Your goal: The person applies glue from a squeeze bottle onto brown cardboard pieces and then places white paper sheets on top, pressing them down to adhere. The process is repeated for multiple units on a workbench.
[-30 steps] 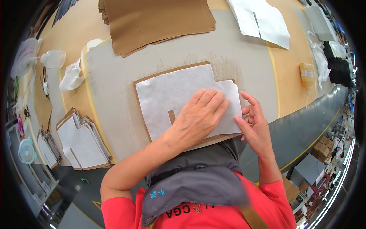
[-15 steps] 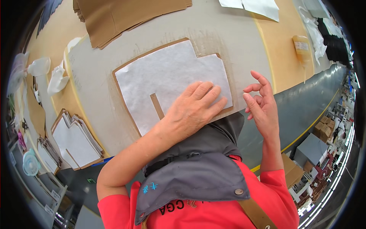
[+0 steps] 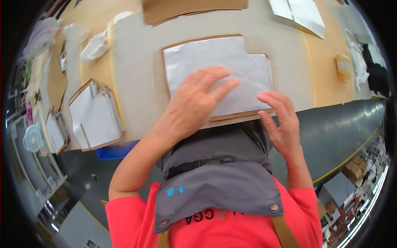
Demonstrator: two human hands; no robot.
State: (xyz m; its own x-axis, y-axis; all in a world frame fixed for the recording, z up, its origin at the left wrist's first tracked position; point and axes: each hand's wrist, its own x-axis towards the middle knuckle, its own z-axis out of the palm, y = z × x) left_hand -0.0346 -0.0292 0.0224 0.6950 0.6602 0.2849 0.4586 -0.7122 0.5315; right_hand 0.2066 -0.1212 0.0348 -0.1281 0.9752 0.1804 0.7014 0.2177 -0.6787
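A white sheet (image 3: 202, 53) lies on a slightly larger brown panel (image 3: 242, 114), whose edge shows as a rim around it. Both have a stepped notch at the far right and sit by the table's near edge. My left hand (image 3: 192, 99) is over the left-middle of the sheet, fingers stretched and somewhat blurred; whether it touches the sheet I cannot tell. At the panel's near right corner is my right hand (image 3: 283, 122), its thumb and fingers spread apart around that corner, holding nothing.
A stack of brown panels (image 3: 194, 10) lies at the far side. White-covered pieces (image 3: 93, 120) are piled at the left, near crumpled white cloth (image 3: 96, 46). White sheets (image 3: 304, 16) and a yellowish bottle (image 3: 343, 68) are on the right. A blue bin (image 3: 111, 152) stands below the table edge.
The view has shifted, so the table's things appear farther right and up. My left hand has slid off the sheet's right part toward its left. My right hand has come in to the panel's corner.
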